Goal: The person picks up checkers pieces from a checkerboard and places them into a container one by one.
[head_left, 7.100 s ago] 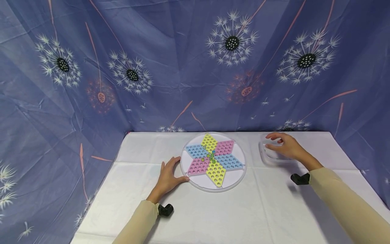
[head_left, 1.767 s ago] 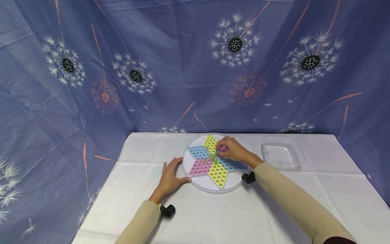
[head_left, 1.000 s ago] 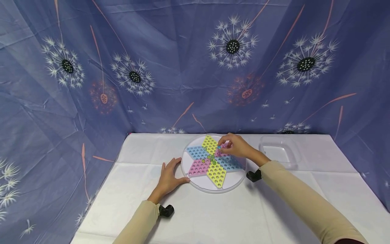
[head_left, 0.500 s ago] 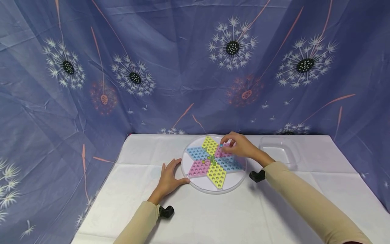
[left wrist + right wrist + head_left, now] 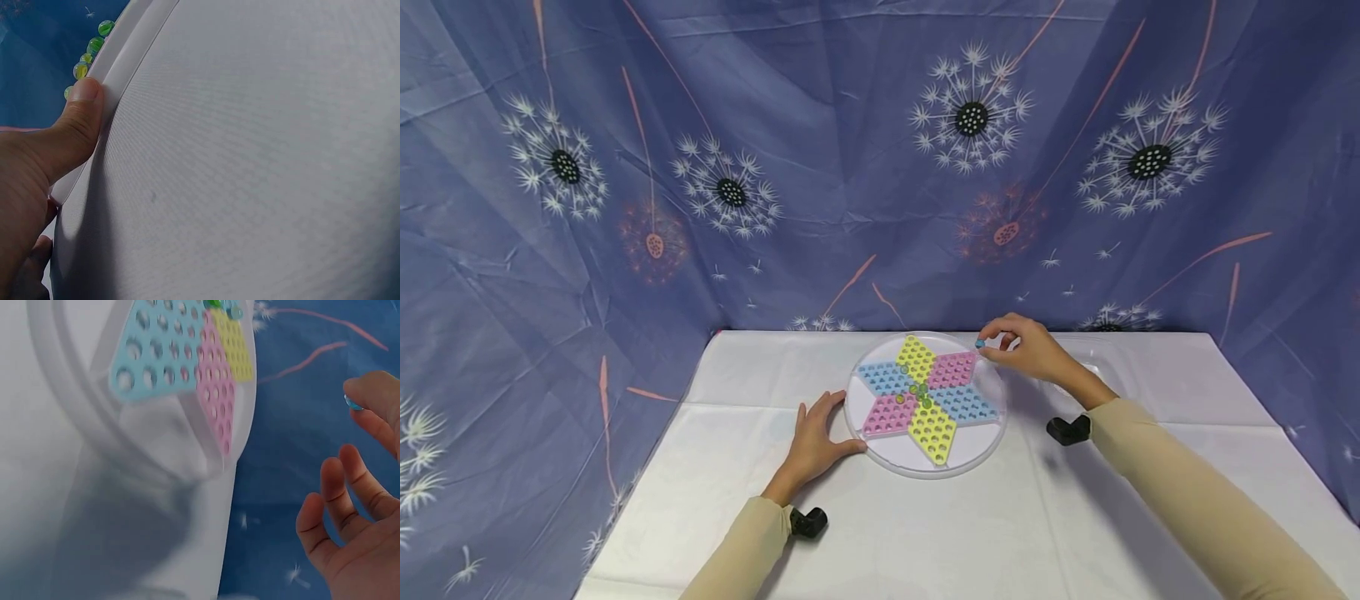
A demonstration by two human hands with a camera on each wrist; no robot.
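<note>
A round white Chinese checkers board (image 5: pixel 892 450) bears a star of yellow, pink and blue hole fields. Several green and yellowish glass marbles (image 5: pixel 927 403) sit near its middle. My left hand (image 5: pixel 812 437) rests at the board's left edge, thumb and fingers spread; in the left wrist view the thumb (image 5: pixel 81 119) touches the rim. Just off the board's far right edge, my right hand (image 5: pixel 1030 350) pinches a blue marble (image 5: pixel 980 343) between thumb and forefinger. The right wrist view shows this marble (image 5: pixel 354 402) partly hidden by the fingertips, the other fingers apart from it.
A clear plastic box (image 5: pixel 1123 358) stands at the far right, partly behind the right hand and forearm. White cloth (image 5: pixel 955 533) covers the table. Dandelion-patterned blue fabric (image 5: pixel 850 167) hangs behind and at both sides.
My right hand went from the clear box to the board's middle, took the blue marble there, and carried it right past the pink field. The left hand stays at the rim.
</note>
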